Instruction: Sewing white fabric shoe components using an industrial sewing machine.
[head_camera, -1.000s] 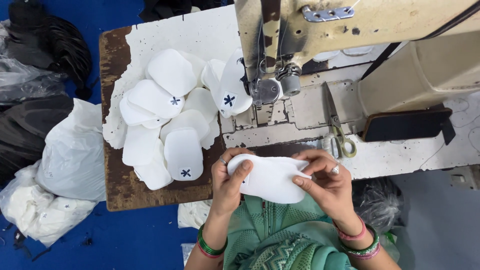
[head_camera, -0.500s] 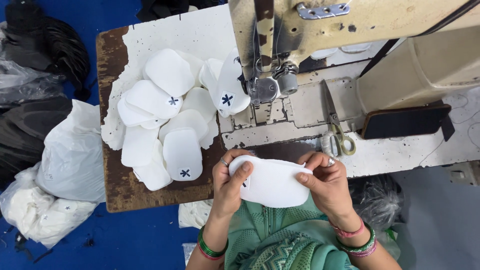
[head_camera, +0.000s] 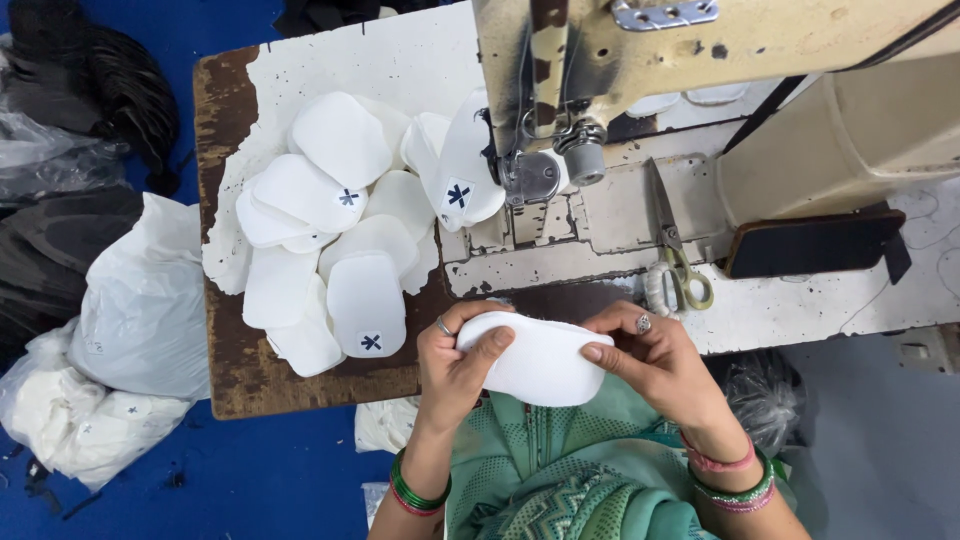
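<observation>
Between both hands (head_camera: 560, 365), white pad (head_camera: 540, 362)

Bare table strip (head_camera: 600, 265) ahead is passable w/ machine head (head_camera: 540, 150) above, scissors (head_camera: 675, 250) right, white piece pile (head_camera: 340, 230) left.

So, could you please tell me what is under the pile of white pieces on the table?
The pile of white pieces rests on the worn wooden table, partly on its white-painted patch. Whatever lies beneath the lowest pieces is covered and cannot be seen.
</observation>
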